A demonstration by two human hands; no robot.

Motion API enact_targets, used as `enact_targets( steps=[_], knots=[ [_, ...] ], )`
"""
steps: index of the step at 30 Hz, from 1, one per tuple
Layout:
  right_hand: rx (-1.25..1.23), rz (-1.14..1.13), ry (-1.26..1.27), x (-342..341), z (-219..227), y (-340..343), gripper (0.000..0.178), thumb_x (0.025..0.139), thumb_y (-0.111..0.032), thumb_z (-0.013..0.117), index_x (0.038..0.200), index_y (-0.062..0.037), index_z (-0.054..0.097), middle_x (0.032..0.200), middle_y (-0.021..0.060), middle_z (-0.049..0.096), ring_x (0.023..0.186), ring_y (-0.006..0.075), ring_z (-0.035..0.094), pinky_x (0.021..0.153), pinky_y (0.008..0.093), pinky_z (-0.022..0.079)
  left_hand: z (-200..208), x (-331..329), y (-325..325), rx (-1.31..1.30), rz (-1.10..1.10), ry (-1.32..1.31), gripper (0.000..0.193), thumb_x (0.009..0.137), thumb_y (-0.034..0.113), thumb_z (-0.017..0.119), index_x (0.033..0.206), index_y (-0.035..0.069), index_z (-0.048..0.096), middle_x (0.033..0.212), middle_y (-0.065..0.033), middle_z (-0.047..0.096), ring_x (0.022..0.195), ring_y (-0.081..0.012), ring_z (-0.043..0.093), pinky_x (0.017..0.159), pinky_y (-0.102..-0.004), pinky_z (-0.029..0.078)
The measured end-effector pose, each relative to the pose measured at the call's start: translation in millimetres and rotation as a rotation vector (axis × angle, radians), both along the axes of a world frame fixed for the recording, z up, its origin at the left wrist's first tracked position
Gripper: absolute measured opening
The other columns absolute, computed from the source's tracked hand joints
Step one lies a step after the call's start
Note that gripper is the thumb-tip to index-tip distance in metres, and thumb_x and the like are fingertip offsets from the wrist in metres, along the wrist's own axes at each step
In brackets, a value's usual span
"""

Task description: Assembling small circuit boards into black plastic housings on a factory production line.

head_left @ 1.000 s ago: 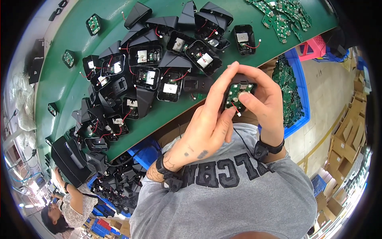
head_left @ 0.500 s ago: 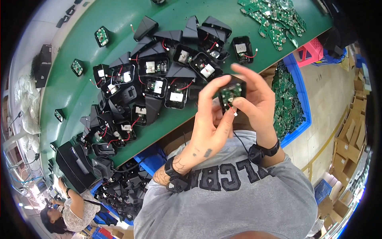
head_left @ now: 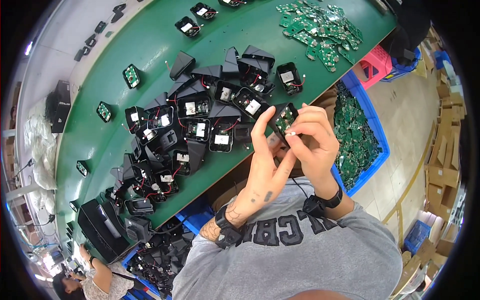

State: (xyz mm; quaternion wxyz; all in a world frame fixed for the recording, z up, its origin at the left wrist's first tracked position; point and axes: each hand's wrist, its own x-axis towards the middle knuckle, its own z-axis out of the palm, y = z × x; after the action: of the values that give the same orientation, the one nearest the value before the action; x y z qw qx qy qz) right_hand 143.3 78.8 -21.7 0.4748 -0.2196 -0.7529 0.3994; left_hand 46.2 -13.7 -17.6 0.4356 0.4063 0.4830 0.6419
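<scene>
My left hand point(head_left: 270, 159) is closed around a black plastic housing point(head_left: 273, 121) with a green circuit board point(head_left: 284, 120) seated in it. The housing is tilted, its open face toward my right hand. Thumb and index finger of my right hand point(head_left: 314, 139) pinch a small white plug point(head_left: 292, 133) at the board's lower edge. Whether the plug touches the board I cannot tell. On the green table point(head_left: 220, 42), left of my hands, lies a cluster of open black housings point(head_left: 194, 107) with white blocks and red wires inside. A single open housing point(head_left: 289, 78) stands just beyond my hands.
Loose circuit boards point(head_left: 322, 35) are heaped at the table's far right. A blue crate point(head_left: 381, 150) of boards stands at my right, beside a pink stool point(head_left: 372, 67). Another crate of black parts point(head_left: 159, 255) sits lower left, near another person point(head_left: 97, 280).
My right thumb and index finger have closed on the white plug, which hung free before. The housing has tilted over, and the view has shifted so the table appears lower.
</scene>
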Motion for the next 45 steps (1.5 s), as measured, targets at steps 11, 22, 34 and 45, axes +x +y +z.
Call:
enact_targets(
  steps=[11,22,34,45],
  knots=[
    [-0.327,0.185,0.31,-2,2,14,0.008,0.085,-0.001,0.056,0.092,-0.0031,0.059,0.086,0.0062,0.067,0.11,0.0259,0.054,0.106,0.049,0.03,13,-22,14,-0.164,-0.097,-0.478,0.07,0.084,-0.003,0.065,0.135,0.012,0.019,0.104,-0.0137,0.057,0.071,-0.014,0.063,0.044,-0.0203,0.045],
    [-0.314,0.204,0.222,-11,1,27,0.01,0.077,0.001,0.064,0.085,-0.0039,0.063,0.083,0.0025,0.067,0.107,0.0271,0.055,0.105,0.051,0.033,18,-39,22,-0.202,0.019,-0.41,0.044,0.091,-0.002,0.054,0.135,0.001,0.045,0.124,-0.0113,0.055,0.103,-0.0161,0.061,0.076,-0.028,0.06],
    [0.141,-0.038,0.057,-20,1,30,0.012,0.067,0.0,0.068,0.077,-0.0066,0.066,0.078,0.0016,0.068,0.092,0.0257,0.06,0.104,0.0543,0.036,20,-38,22,-0.204,0.117,-0.346,0.049,0.084,-0.008,0.058,0.131,-0.004,0.047,0.11,-0.0132,0.061,0.089,-0.0155,0.066,0.074,-0.0278,0.06],
    [0.185,0.045,-0.131,-16,10,35,0.004,0.077,-0.009,0.061,0.077,-0.007,0.064,0.085,0.0067,0.061,0.107,0.0316,0.053,0.107,0.0568,0.031,20,-38,19,-0.207,0.324,-0.214,0.05,0.078,-0.009,0.062,0.127,-0.006,0.053,0.101,-0.0117,0.063,0.078,-0.0149,0.069,0.064,-0.024,0.059]
  ],
)
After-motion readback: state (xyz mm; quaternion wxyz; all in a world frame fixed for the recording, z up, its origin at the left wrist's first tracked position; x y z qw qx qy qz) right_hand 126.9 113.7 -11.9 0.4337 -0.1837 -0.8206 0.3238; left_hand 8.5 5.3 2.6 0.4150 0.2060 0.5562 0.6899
